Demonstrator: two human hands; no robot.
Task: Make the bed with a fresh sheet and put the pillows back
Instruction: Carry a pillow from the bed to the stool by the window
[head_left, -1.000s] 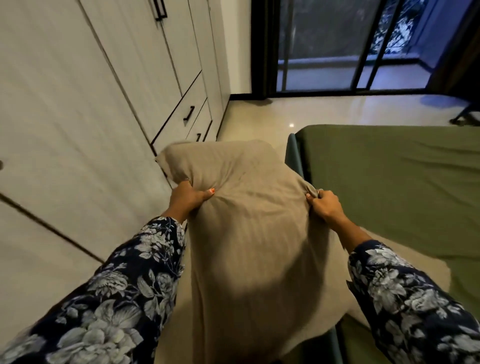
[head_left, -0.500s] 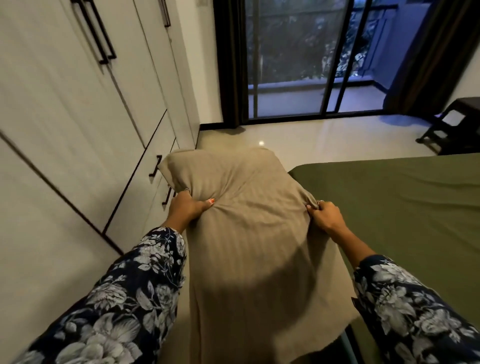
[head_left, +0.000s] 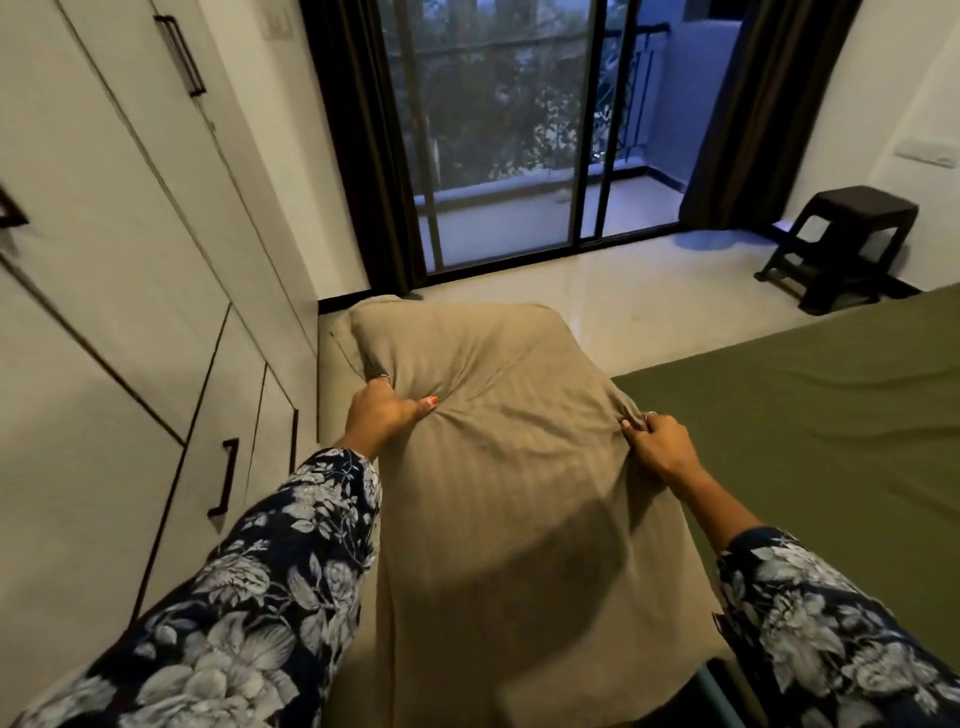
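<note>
I hold a beige striped pillow (head_left: 509, 467) up in front of me, lengthwise, its far end pointing at the window. My left hand (head_left: 382, 410) pinches the pillow's left side and my right hand (head_left: 657, 444) grips its right edge. The pillow hangs over the left edge of the bed, whose olive green sheet (head_left: 810, 431) lies smooth on the right. The pillow hides the bed's near left corner.
A white wardrobe (head_left: 130, 270) with black handles runs close along the left. A glass sliding door (head_left: 519, 135) with dark curtains lies ahead, pale floor (head_left: 649, 306) before it. A dark stool (head_left: 841, 244) stands at the far right wall.
My view has lifted and turned right, showing more of the door and the stool. Both hands keep the same grip on the pillow, which has risen slightly.
</note>
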